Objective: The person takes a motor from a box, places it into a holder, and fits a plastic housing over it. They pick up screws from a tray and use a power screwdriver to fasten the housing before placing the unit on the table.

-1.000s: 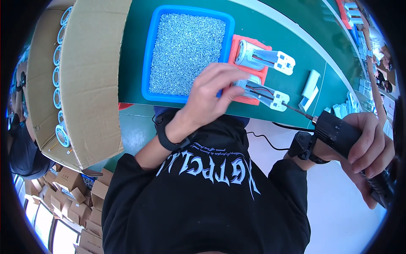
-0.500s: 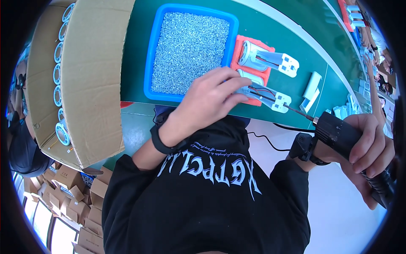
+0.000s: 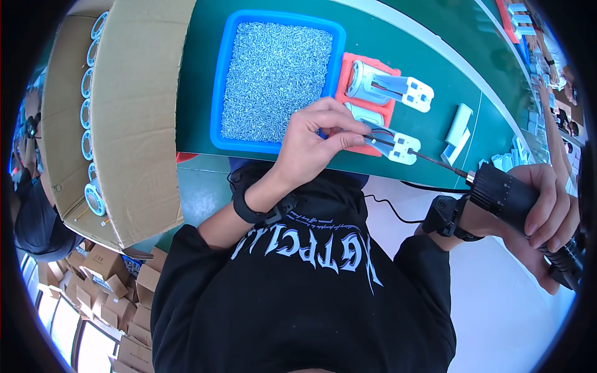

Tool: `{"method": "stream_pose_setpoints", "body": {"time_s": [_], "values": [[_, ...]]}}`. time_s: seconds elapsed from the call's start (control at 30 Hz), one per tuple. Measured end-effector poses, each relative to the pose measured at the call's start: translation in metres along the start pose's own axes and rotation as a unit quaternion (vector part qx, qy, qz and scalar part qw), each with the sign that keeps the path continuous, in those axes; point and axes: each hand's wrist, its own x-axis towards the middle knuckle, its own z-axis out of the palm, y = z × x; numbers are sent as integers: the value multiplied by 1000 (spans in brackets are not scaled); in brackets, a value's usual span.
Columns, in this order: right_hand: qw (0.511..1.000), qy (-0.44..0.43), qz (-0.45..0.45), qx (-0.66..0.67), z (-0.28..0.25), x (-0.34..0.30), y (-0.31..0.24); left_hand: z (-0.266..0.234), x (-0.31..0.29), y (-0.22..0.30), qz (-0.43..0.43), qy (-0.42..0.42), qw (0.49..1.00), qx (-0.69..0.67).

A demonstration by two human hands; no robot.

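Left hand (image 3: 314, 140) now sits with fingertips pinched on the near white plastic part (image 3: 388, 140), which lies on the orange pad (image 3: 348, 71); half a second ago the same hand covered more of the pad, and it has since drawn slightly back toward the body, uncovering the part's near end. Right hand (image 3: 547, 214) is closed around a black power screwdriver (image 3: 519, 208), its thin bit (image 3: 435, 163) pointing at the near part, tip just beside it; this grip looks unchanged. Judgement: the part is being steadied for the bit, not yet driven. A second white part (image 3: 385, 86) lies farther on the pad, untouched. A blue tray of small screws (image 3: 277, 74) sits left of the pad. Surface: green tabletop (image 3: 205, 81). A large cardboard box (image 3: 134, 105) stands at left, with smaller cartons (image 3: 93, 273) on the floor below it.
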Motion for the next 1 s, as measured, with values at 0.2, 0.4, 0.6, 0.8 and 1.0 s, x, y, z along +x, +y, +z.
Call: {"method": "stream_pose_setpoints", "body": {"time_s": [0.2, 0.4, 0.6, 0.8, 1.0], "values": [[1000, 18, -14, -4, -3, -1, 0, -1, 0, -6, -17, -2, 998, -53], [1000, 18, -24, 4, 2, 2, 1, 1, -1, -9, 1, -5, 999, -42], [998, -63, 8, 21, 6, 2, 4, -8, 1, 12, 159, -17, 971, 176], [986, -167, 31, 6, 12, 4, 23, -42, 1, 26, 60, -28, 867, 494], [976, -200, 80, -15, 17, 7, 23, -51, -2, 14, 29, -75, 864, 497]]}}
